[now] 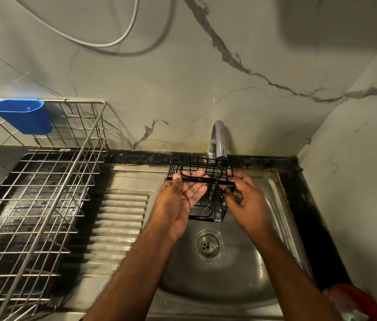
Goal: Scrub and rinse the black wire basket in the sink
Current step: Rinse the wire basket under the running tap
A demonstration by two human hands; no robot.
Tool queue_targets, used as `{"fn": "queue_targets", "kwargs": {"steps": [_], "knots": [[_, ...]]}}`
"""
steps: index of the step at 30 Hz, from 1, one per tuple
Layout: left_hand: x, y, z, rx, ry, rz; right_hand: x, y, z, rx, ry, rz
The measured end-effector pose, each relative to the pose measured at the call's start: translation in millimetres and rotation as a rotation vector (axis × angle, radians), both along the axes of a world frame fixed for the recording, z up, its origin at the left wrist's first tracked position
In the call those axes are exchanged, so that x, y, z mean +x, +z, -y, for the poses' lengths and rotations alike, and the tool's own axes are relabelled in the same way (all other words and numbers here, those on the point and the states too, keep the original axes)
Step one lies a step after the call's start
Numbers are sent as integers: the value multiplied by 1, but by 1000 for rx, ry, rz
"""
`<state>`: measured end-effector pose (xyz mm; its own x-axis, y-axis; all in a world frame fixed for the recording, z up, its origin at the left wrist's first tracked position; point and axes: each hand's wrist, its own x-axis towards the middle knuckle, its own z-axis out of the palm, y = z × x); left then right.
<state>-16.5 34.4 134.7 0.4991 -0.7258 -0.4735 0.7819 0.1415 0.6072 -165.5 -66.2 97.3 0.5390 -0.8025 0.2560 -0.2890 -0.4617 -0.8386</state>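
Note:
A small black wire basket [208, 172] hangs over the steel sink [275, 205], right under the chrome tap [218, 141]. A thin stream of water runs from the tap through the basket. My left hand [183, 193] supports the basket's left side, palm up, with the thumb laid over its black front bar. My right hand [243, 195] pinches the right end of that bar and the basket's right edge. No sponge or scrubber shows in either hand.
A steel wire dish rack [51, 193] stands on the black counter at the left, with a blue plastic cup holder [24, 115] hooked on its back. The ribbed draining board [118, 212] lies between rack and bowl. The drain [208, 245] sits below the basket. Something red [352, 300] is at the bottom right.

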Motion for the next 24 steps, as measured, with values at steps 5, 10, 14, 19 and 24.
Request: {"fn": "queue_targets", "kwargs": {"steps": [5, 10, 14, 19, 24], "knots": [[0, 1, -2, -14, -2, 5, 2, 4, -2, -1, 1, 4], [0, 4, -4, -29, 2, 15, 3, 6, -4, 12, 20, 0], [1, 3, -6, -19, 15, 6, 5, 6, -6, 28, 3, -41], [2, 4, -8, -21, 19, 10, 8, 4, -6, 35, 17, -37], [1, 4, -8, -8, 23, 16, 9, 2, -3, 44, 31, -16]]}}
